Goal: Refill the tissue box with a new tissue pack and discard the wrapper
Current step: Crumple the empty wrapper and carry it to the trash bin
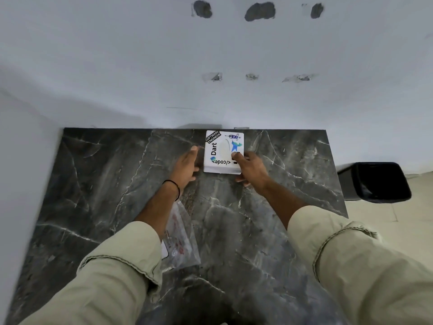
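Note:
A white square tissue box (222,151) with stickers on its lid stands at the far edge of the dark marble counter (117,184), against the wall. My right hand (249,167) grips the box's near right corner, thumb on the lid. My left hand (186,166) hovers just left of the box with fingers spread, holding nothing. A clear plastic wrapper (181,238) with red print lies on the counter under my left forearm, partly hidden by the sleeve.
A black waste bin (377,181) stands on the floor to the right of the counter. A white wall rises directly behind the counter, and another wall closes in the left side.

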